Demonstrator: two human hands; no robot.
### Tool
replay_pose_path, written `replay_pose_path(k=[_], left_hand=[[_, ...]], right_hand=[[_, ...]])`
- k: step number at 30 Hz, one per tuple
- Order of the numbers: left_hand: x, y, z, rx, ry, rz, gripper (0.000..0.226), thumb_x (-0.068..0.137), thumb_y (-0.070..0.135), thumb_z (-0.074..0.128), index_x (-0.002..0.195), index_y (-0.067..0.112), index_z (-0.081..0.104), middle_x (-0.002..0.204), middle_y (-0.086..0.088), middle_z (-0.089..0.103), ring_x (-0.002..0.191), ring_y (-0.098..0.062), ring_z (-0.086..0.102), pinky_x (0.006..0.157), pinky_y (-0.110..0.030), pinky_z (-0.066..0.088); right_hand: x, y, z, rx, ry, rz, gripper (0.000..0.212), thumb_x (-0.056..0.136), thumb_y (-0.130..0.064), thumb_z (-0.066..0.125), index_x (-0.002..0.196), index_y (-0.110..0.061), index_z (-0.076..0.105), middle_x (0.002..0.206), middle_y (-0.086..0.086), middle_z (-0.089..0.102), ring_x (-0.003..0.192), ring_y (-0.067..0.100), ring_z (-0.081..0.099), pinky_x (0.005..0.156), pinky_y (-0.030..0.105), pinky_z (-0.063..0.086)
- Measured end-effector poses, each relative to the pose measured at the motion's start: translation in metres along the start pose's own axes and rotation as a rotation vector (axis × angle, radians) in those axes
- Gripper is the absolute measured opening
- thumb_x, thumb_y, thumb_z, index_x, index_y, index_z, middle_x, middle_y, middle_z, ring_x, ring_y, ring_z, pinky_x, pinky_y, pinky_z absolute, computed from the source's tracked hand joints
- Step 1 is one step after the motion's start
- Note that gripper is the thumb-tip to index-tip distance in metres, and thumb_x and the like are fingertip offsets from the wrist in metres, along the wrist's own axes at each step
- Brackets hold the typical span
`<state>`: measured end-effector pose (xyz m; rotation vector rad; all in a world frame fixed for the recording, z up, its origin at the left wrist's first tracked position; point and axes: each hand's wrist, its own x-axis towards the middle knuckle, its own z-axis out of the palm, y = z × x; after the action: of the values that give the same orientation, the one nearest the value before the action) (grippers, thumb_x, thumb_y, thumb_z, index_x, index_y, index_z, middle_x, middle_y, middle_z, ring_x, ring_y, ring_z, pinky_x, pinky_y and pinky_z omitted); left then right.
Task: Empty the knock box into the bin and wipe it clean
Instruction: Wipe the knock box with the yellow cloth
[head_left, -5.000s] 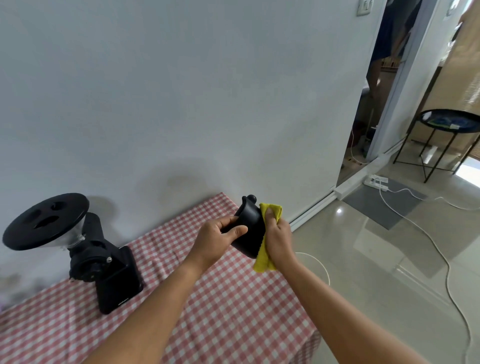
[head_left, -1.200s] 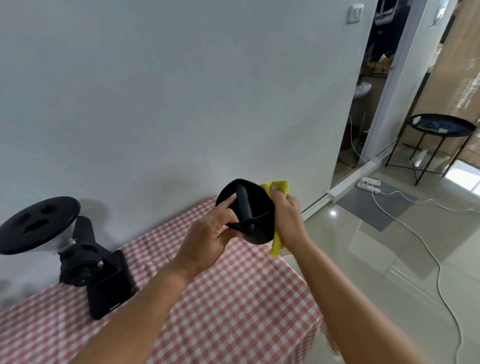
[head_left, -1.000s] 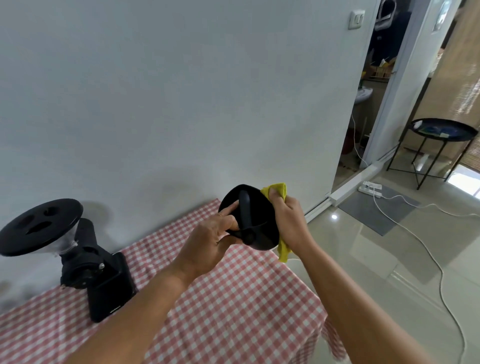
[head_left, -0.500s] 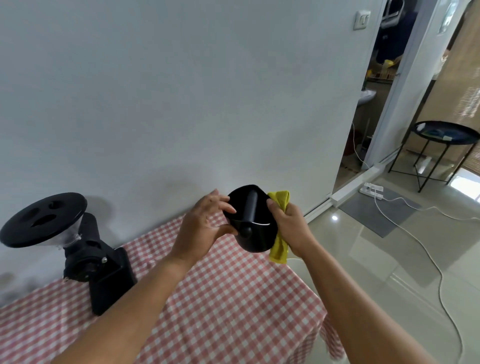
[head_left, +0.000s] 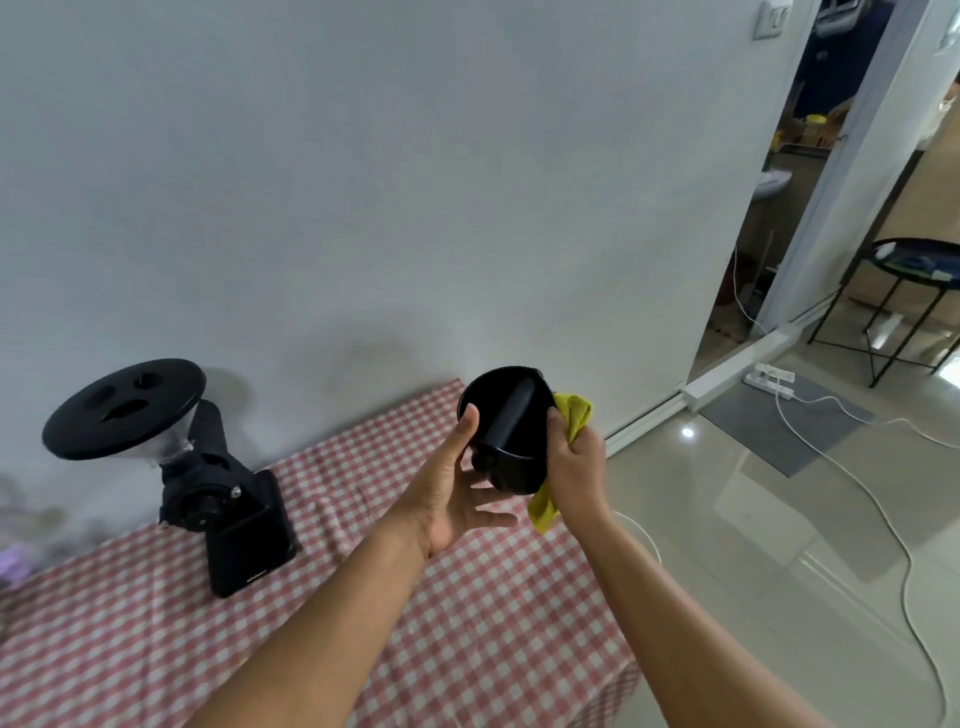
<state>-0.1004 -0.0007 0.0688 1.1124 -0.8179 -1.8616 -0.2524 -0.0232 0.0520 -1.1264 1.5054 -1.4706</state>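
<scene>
The black round knock box (head_left: 506, 428) is held in the air above the far right corner of the table, its mouth tilted toward me with the knock bar showing across it. My left hand (head_left: 451, 491) cups it from the left and below, thumb on the rim and fingers spread under the base. My right hand (head_left: 574, 462) presses a yellow cloth (head_left: 556, 467) against the box's right outer wall. No bin is in view.
A black coffee grinder (head_left: 208, 488) with a wide hopper lid stands at the back left of the red-checked tablecloth (head_left: 467, 623). White wall behind. To the right, tiled floor with a white cable (head_left: 857, 499), power strip, grey mat, a doorway and a black side table (head_left: 914, 280).
The knock box has been turned in my hands so its mouth faces me more. My left hand has shifted from the rim to underneath with fingers spread. The cloth stays on the right side.
</scene>
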Motion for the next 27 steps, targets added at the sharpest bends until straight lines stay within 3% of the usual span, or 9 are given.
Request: replay_pose_path(k=[5, 8, 12, 16, 18, 21, 23, 25, 27], left_hand=[[0.003, -0.009, -0.001, -0.144, 0.187, 0.034, 0.059, 0.077, 0.047, 0.075, 0.125, 0.014, 0.061, 0.116, -0.021, 0.067, 0.108, -0.042, 0.068, 0.095, -0.065, 0.052], [0.006, -0.014, -0.004, -0.128, 0.279, 0.089, 0.052, 0.080, 0.049, 0.072, 0.122, 0.019, 0.062, 0.120, -0.020, 0.067, 0.107, -0.041, 0.068, 0.091, -0.064, 0.054], [0.007, -0.008, -0.015, -0.069, 0.358, 0.135, 0.060, 0.076, 0.056, 0.074, 0.125, 0.025, 0.060, 0.124, -0.014, 0.067, 0.105, -0.037, 0.069, 0.084, -0.057, 0.060], [0.004, -0.001, -0.024, -0.024, 0.362, 0.144, 0.063, 0.076, 0.056, 0.072, 0.128, 0.022, 0.058, 0.124, -0.011, 0.066, 0.109, -0.031, 0.067, 0.078, -0.045, 0.061], [0.003, 0.000, -0.024, -0.006, 0.331, 0.158, 0.062, 0.076, 0.058, 0.069, 0.126, 0.021, 0.062, 0.124, -0.011, 0.068, 0.112, -0.028, 0.066, 0.088, -0.047, 0.059], [0.001, -0.001, -0.019, 0.069, 0.281, 0.173, 0.051, 0.082, 0.065, 0.058, 0.117, 0.030, 0.066, 0.122, -0.006, 0.071, 0.113, -0.026, 0.066, 0.093, -0.048, 0.056], [0.000, -0.002, -0.015, 0.097, 0.284, 0.169, 0.054, 0.078, 0.068, 0.058, 0.116, 0.030, 0.067, 0.119, -0.006, 0.073, 0.113, -0.026, 0.067, 0.087, -0.044, 0.056], [0.001, -0.002, -0.011, 0.131, 0.270, 0.175, 0.057, 0.078, 0.067, 0.059, 0.118, 0.028, 0.069, 0.117, -0.005, 0.075, 0.111, -0.025, 0.069, 0.085, -0.042, 0.057], [0.001, -0.001, -0.006, 0.177, 0.241, 0.202, 0.050, 0.087, 0.062, 0.056, 0.120, 0.027, 0.070, 0.115, -0.003, 0.076, 0.108, -0.023, 0.071, 0.085, -0.041, 0.058]], right_hand=[[-0.013, 0.004, 0.008, -0.080, -0.077, 0.021, 0.038, 0.100, -0.038, 0.049, 0.077, -0.009, 0.055, 0.064, 0.003, 0.053, 0.059, 0.018, 0.049, 0.059, 0.044, 0.045], [-0.021, 0.002, 0.011, -0.155, -0.144, 0.045, 0.039, 0.101, -0.039, 0.046, 0.074, -0.011, 0.050, 0.060, 0.001, 0.048, 0.055, 0.016, 0.043, 0.055, 0.035, 0.037], [-0.018, -0.001, 0.005, -0.208, -0.143, 0.109, 0.041, 0.100, -0.032, 0.051, 0.065, -0.012, 0.048, 0.056, -0.002, 0.044, 0.051, 0.014, 0.039, 0.052, 0.031, 0.034], [0.000, -0.011, -0.011, 0.008, 0.007, 0.226, 0.030, 0.094, -0.024, 0.063, 0.066, -0.014, 0.058, 0.062, 0.002, 0.058, 0.060, 0.020, 0.057, 0.061, 0.037, 0.052], [0.003, -0.022, -0.015, 0.157, 0.020, 0.200, 0.019, 0.090, -0.017, 0.067, 0.072, -0.014, 0.062, 0.064, 0.000, 0.065, 0.060, 0.017, 0.066, 0.063, 0.040, 0.056], [0.001, -0.031, -0.011, 0.075, 0.007, 0.002, 0.014, 0.090, -0.010, 0.065, 0.079, -0.018, 0.062, 0.068, -0.010, 0.069, 0.067, 0.007, 0.070, 0.071, 0.034, 0.057], [-0.002, -0.029, -0.008, -0.029, -0.063, -0.277, 0.024, 0.088, -0.001, 0.061, 0.094, -0.023, 0.069, 0.096, -0.011, 0.073, 0.093, 0.009, 0.070, 0.088, 0.031, 0.053], [-0.003, -0.017, -0.006, -0.248, -0.193, -0.607, 0.034, 0.087, 0.000, 0.062, 0.111, -0.022, 0.069, 0.122, -0.005, 0.069, 0.117, 0.010, 0.061, 0.099, 0.028, 0.044], [-0.003, -0.005, -0.006, -0.595, -0.265, -0.861, 0.035, 0.084, -0.013, 0.065, 0.118, -0.021, 0.066, 0.133, -0.002, 0.064, 0.129, 0.013, 0.053, 0.100, 0.034, 0.036]])
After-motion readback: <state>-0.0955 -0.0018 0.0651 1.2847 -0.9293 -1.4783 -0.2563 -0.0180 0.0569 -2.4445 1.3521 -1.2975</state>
